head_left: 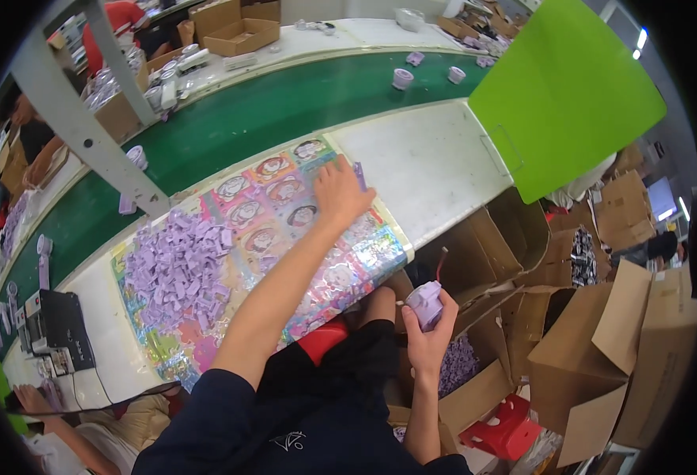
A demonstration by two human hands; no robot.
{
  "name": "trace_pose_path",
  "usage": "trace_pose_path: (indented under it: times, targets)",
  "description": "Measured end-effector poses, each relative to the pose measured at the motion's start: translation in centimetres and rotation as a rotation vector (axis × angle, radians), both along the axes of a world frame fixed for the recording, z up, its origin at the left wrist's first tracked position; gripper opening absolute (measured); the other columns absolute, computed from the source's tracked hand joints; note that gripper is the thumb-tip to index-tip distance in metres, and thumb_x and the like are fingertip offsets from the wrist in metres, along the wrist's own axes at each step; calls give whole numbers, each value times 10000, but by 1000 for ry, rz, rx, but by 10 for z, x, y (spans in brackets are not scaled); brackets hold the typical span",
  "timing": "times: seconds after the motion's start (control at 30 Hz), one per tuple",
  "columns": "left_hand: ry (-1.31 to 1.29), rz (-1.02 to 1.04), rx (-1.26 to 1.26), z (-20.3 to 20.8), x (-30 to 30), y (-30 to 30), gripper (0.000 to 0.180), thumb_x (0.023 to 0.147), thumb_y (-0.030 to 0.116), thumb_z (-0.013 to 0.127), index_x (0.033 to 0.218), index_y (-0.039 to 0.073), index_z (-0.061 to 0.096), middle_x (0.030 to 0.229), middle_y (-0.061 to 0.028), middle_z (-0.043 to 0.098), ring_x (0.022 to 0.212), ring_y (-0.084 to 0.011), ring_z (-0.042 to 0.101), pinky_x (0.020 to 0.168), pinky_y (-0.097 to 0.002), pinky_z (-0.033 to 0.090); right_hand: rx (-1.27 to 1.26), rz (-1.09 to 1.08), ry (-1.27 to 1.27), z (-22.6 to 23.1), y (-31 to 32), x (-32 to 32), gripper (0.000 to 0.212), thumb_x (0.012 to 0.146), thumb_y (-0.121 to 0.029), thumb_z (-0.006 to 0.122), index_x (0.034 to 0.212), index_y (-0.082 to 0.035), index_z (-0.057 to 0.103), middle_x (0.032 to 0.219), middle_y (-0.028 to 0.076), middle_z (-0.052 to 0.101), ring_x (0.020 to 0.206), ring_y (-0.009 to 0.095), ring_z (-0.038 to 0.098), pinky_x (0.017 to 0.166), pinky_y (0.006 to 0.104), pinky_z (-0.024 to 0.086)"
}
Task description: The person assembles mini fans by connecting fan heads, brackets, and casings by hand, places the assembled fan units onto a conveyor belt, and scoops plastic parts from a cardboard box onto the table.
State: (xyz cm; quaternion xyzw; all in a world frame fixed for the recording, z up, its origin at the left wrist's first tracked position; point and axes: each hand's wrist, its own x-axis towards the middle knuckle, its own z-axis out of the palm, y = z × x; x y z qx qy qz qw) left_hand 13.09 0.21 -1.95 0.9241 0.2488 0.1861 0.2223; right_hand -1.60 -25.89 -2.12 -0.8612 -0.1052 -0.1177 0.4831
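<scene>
My left hand [340, 196] reaches across a table mat [238, 190] printed with colourful cartoon squares, its fingers spread on the mat near its far edge. A small light-purple plastic piece [359, 174] shows between the forefinger and thumb; a grip on it cannot be made out. To the right, beyond the table edge, my right hand [429, 336] is closed round a light-purple plastic housing [424, 301]. A thin dark reddish wire [442, 263] sticks up beside it. A heap of small light-purple plastic parts [176, 269] covers the mat's left side.
A green conveyor belt [285, 89] runs behind the table, carrying some purple cups [402, 77]. A bright green board [570, 95] stands at the right. Open cardboard boxes [475, 245] and a red stool [505, 427] are at my right. A co-worker's hand [34, 400] is at lower left.
</scene>
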Motion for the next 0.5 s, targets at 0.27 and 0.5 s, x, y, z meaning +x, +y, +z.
trace_pose_path:
  times: [0.27, 0.5]
  targets:
    - [319, -940, -411, 25, -75, 1, 638, 685, 231, 743, 1277, 50, 590, 1158, -206, 670, 1094, -383, 642, 935, -448, 511, -49, 12, -31, 37, -13, 1, 633, 722, -66, 860, 1262, -22, 533, 1173, 157, 627, 1043, 291, 645, 926, 371, 515]
    - [357, -1156, -696, 48, -139, 9, 729, 653, 101, 714, 1355, 27, 534, 1145, -170, 664, 1056, -286, 642, 948, -366, 494, -320, 266, -372, 71, 4, 8, 649, 609, -87, 861, 1232, -108, 679, 1193, 115, 649, 996, 309, 612, 837, 399, 535]
